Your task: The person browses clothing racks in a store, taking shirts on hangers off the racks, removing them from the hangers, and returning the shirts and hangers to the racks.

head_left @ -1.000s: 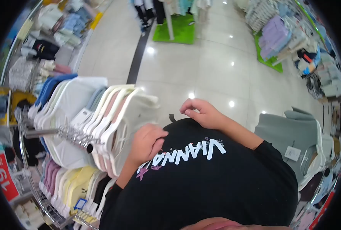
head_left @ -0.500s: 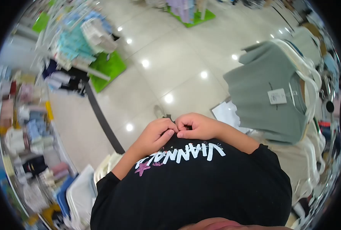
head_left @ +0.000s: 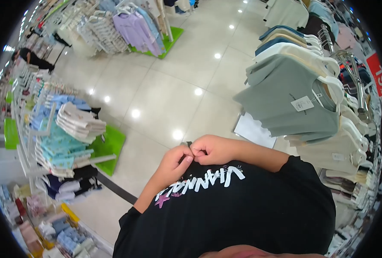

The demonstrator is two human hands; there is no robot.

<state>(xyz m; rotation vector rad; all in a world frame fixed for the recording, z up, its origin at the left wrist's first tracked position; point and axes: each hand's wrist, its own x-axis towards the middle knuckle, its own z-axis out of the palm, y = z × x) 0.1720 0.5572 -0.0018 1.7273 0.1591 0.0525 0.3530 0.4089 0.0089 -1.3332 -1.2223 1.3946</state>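
Observation:
My left hand and my right hand meet at the front of my black shirt, above its white lettering. Fingers on both are curled and their tips touch or nearly touch. Whether anything small is pinched between them cannot be made out. A dark tab shows just beyond the fingertips. To the right of my right hand hangs a grey-green shirt with a white tag, on a white hanger.
Racks of hanging clothes stand at the left, with green bases on the tiled floor. Purple tops hang farther back. A person in dark clothes is at the far upper left. A red sign is at the right.
The view has swung right, so the left clothes rack has gone out of sight and the grey-green shirt has come nearer the middle. My hands, apart at first, have come together.

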